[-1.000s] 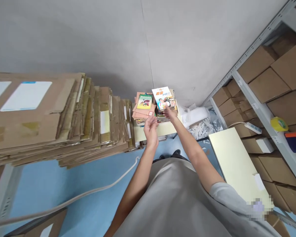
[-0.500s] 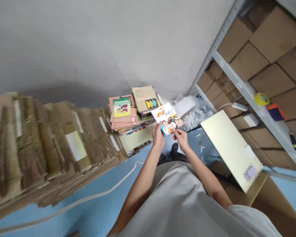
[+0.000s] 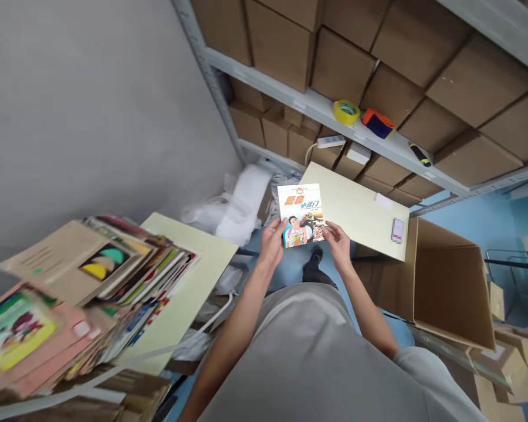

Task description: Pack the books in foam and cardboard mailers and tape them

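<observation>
A thin white book (image 3: 301,215) with orange and blue lettering and a picture of a person and food is held in front of my body. My left hand (image 3: 273,241) grips its lower left edge, thumb on the cover. On the opposite side, my right hand (image 3: 337,241) pinches the lower right edge. The cover faces up towards me. Just beyond the book lies a pale tabletop (image 3: 356,205) with a white slip and a pixelated purple item on it.
At left, stacks of books and magazines (image 3: 132,264) sit on a pale board (image 3: 198,275). Shelves of cardboard boxes (image 3: 281,41) carry yellow tape (image 3: 346,112). An opened carton (image 3: 451,293) stands at right. Bubble wrap (image 3: 244,202) lies by the wall, and a white cable (image 3: 211,319) crosses at left.
My view and body have turned right, from the book stacks towards the pale tabletop and shelves. The book stays in both hands and now sits more upright in view.
</observation>
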`<state>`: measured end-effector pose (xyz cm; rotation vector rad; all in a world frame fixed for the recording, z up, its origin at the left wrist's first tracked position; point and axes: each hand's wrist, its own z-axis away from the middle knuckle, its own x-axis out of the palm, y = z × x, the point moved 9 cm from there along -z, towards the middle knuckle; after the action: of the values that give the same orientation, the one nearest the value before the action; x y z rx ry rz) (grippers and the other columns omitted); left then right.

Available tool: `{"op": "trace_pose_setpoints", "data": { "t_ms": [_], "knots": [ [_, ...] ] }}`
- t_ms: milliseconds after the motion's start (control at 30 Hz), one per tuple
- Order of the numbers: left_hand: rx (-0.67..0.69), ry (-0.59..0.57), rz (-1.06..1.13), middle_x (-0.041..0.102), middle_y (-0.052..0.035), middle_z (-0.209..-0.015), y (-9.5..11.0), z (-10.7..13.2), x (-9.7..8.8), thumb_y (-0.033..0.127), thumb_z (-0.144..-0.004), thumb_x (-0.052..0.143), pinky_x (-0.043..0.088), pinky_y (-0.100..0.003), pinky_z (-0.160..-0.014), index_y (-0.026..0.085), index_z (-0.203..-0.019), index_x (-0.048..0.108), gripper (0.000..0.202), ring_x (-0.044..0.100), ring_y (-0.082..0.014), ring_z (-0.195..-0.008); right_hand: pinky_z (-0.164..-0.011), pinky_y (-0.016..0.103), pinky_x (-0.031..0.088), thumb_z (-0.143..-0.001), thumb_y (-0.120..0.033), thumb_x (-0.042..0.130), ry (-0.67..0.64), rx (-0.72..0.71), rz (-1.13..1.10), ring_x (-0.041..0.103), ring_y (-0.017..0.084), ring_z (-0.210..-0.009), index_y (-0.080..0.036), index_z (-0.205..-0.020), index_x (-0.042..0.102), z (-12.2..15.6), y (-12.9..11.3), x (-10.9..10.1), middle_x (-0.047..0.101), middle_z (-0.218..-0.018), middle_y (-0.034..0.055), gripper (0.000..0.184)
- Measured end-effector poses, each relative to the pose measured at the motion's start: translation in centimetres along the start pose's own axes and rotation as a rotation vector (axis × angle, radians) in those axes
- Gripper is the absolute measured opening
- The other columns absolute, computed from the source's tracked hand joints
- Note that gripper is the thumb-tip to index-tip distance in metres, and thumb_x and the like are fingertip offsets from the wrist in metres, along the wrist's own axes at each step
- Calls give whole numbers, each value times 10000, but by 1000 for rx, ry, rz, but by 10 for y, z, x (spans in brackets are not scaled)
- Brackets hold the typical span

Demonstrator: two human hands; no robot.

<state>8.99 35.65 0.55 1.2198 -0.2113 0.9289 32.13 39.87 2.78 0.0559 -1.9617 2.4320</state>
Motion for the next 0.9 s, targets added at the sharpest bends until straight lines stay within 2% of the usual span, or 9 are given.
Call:
{"op": "trace_pose_setpoints", "data": {
  "t_ms": [100, 200, 367, 500, 633, 733, 833, 900],
  "knots": [
    [-20, -41, -22, 886, -152, -1134, -18, -32, 46, 569, -665, 1097, 722, -532, -1063, 185, -1110, 823, 648, 829, -408, -1261, -974, 425, 692, -785, -594, 950, 77, -54, -4, 800, 275, -1067, -257, -1177, 841, -34, -10, -33, 849, -1084, 89, 528],
    [-29, -70, -46, 887, -156, -1111, -37, -64, 91, 554, -668, 1100, 724, -524, -1065, 184, -1091, 816, 630, 834, -405, -1253, -973, 434, 686, -842, -606, 904, 116, -98, 18, 802, 277, -1048, -255, -1226, 842, -67, -24, -63, 849, -1130, 99, 525],
    [-18, -105, -84, 885, -159, -1098, -65, -114, 163, 578, -679, 1091, 725, -513, -1058, 181, -1073, 810, 625, 828, -414, -1267, -978, 430, 675, -934, -592, 813, 107, -164, 92, 811, 276, -1043, -267, -1236, 857, -130, -56, -110, 863, -1235, 100, 447],
    [-3, -105, -133, 883, -175, -1107, -79, -143, 208, 634, -645, 1092, 733, -506, -1019, 164, -1101, 821, 709, 835, -418, -1237, -1001, 432, 671, -940, -556, 789, 93, -171, 172, 804, 272, -1040, -271, -1235, 863, -181, -70, -139, 872, -1234, 90, 417],
    [11, -126, -172, 882, -173, -1073, -85, -162, 239, 642, -655, 1087, 730, -508, -1009, 158, -1113, 823, 717, 836, -416, -1227, -1052, 464, 674, -952, -513, 782, 89, -165, 227, 803, 284, -1090, -288, -1262, 855, -214, -76, -151, 864, -1242, 89, 390],
    [17, -157, -198, 880, -168, -1050, -88, -173, 258, 646, -677, 1075, 727, -511, -993, 160, -1106, 822, 696, 839, -413, -1204, -1202, 512, 609, -941, -466, 810, 173, -233, 268, 748, 319, -1313, -310, -1200, 873, -221, -92, -155, 804, -1377, 113, 309],
    [49, -180, -262, 881, -154, -1040, -89, -177, 274, 642, -717, 1052, 725, -469, -945, 168, -1116, 831, 658, 853, -391, -1139, -1324, 517, 516, -948, -460, 830, 223, -273, 242, 674, 330, -1459, -331, -1171, 880, -218, -114, -148, 758, -1467, 114, 263],
    [94, -215, -324, 886, -142, -1063, -88, -173, 286, 617, -767, 1025, 716, -437, -942, 180, -1135, 846, 599, 859, -365, -1106, -1372, 519, 463, -948, -495, 847, 208, -251, 229, 658, 331, -1493, -325, -1222, 869, -217, -126, -135, 759, -1487, 111, 323]
  ]
}}
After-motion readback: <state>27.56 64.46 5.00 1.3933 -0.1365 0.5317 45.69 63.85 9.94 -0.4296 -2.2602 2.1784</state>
